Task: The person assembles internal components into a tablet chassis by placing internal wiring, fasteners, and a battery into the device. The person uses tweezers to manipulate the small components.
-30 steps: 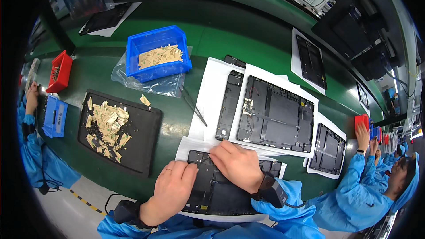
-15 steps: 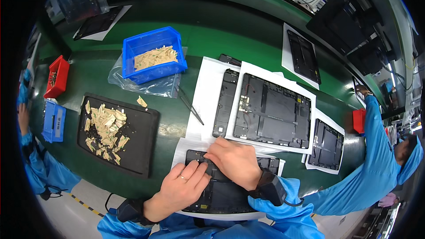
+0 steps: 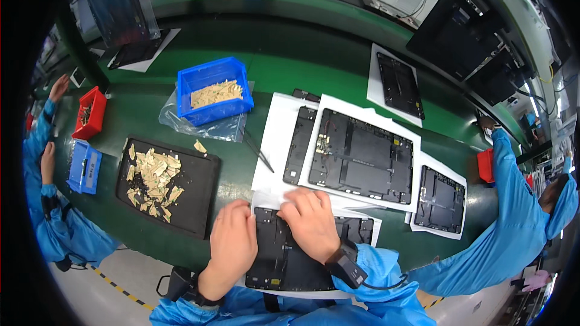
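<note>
A black tablet back housing (image 3: pixel 296 265) lies on white sheeting right in front of me, with thin cables and small parts inside it. My right hand (image 3: pixel 311 223) is over its upper left part, fingers bent and tips pressed down near the top edge. Whatever those fingertips hold is hidden. Beside the housing's left edge, my left hand (image 3: pixel 232 241) is closed, fingers curled together and thumb along the edge. I cannot make out anything within it. Black straps with small boxes sit on both wrists.
More tablet housings (image 3: pixel 362 157) lie on white sheets to the right. A black tray (image 3: pixel 196 205) holds beige adhesive strips, left of tweezers (image 3: pixel 258 152). Behind is a blue bin (image 3: pixel 214 108) of strips. Red bin (image 3: pixel 90 115) and blue bin (image 3: pixel 84 168) stand left; co-workers sit at both sides.
My left hand has drawn back left from the housing's upper left corner to beside its edge. My right hand stays near the top edge. The view has shifted slightly.
</note>
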Demonstrator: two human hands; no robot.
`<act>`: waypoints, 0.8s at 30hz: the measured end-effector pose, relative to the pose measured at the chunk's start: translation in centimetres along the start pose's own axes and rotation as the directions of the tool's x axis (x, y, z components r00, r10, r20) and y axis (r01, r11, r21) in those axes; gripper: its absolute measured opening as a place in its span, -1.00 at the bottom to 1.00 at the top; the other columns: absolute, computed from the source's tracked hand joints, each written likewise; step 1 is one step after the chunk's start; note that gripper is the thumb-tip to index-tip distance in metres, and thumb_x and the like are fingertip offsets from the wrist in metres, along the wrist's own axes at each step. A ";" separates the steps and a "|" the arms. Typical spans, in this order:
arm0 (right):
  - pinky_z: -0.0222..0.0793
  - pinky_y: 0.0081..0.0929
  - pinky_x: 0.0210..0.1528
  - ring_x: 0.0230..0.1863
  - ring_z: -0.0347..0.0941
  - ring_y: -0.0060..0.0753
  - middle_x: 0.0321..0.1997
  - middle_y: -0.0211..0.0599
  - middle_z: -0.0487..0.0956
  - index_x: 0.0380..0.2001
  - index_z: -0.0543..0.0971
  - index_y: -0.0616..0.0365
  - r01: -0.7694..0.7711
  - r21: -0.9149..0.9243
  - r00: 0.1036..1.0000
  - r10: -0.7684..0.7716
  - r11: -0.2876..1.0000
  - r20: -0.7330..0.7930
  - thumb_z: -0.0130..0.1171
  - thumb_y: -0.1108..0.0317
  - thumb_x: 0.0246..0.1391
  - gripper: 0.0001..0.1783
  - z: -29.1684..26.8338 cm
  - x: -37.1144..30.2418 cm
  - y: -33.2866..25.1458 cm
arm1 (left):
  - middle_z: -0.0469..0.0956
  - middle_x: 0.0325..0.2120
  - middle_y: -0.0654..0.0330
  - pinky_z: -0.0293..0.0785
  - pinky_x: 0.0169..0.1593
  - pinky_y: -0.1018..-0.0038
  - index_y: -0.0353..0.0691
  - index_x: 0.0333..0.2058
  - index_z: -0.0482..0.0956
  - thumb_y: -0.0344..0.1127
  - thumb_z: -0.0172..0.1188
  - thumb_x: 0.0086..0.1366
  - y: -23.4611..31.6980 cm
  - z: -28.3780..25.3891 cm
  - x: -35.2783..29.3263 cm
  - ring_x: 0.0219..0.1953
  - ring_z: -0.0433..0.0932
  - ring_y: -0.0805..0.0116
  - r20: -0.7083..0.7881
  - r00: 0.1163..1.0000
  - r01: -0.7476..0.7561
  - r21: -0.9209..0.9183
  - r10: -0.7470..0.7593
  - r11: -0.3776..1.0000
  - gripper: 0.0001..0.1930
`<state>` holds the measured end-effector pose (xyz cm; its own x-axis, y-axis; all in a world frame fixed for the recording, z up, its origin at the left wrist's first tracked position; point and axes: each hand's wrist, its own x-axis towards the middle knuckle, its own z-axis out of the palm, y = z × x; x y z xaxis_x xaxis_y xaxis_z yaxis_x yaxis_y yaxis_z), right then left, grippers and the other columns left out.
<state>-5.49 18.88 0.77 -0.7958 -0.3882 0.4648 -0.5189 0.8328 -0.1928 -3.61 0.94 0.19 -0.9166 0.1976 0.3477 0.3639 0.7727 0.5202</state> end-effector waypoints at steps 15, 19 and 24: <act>0.13 -0.38 0.23 0.19 0.29 -0.30 0.09 -0.11 0.44 0.12 0.36 0.34 -0.307 0.925 0.936 0.248 0.225 0.250 0.25 0.33 0.05 -0.42 -12.9 -8.1 7.2 | 0.25 0.03 0.02 0.19 0.19 0.33 -0.43 0.22 -0.04 -0.44 -0.03 0.23 -2.0 -5.7 1.5 0.06 0.30 0.26 -0.530 0.845 -0.380 -0.508 0.066 0.773 -0.39; 0.27 -0.64 -0.34 -0.39 0.27 -0.72 -0.42 -0.59 0.42 -0.31 0.49 0.22 -0.318 0.769 0.857 0.516 0.555 -0.018 0.16 0.42 0.12 -0.89 -13.2 2.4 6.5 | 0.18 0.16 -0.03 0.12 0.23 0.33 -0.37 0.26 -0.05 -0.16 -0.01 0.33 -1.2 -4.4 4.3 0.15 0.26 0.24 -0.609 0.761 -0.338 -0.665 -0.223 0.666 -0.34; 0.28 -0.59 -0.06 -0.17 0.37 -0.66 -0.20 -0.50 0.53 -0.12 0.50 0.26 -0.117 0.945 0.901 0.433 0.304 -0.027 0.02 0.28 0.28 -0.73 -10.0 17.6 14.2 | 0.28 -0.04 -0.09 0.26 0.08 0.25 -0.42 0.08 0.12 -0.46 0.12 0.07 -2.2 -4.0 4.9 -0.03 0.33 0.09 -0.622 0.783 -0.359 -0.457 -0.004 0.814 -0.41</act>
<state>-23.79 27.82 14.85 -0.9331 0.0219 0.3590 -0.3596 -0.0740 -0.9302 -8.23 -2.24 3.89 -0.6163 -0.2232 0.7552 0.7008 0.2822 0.6552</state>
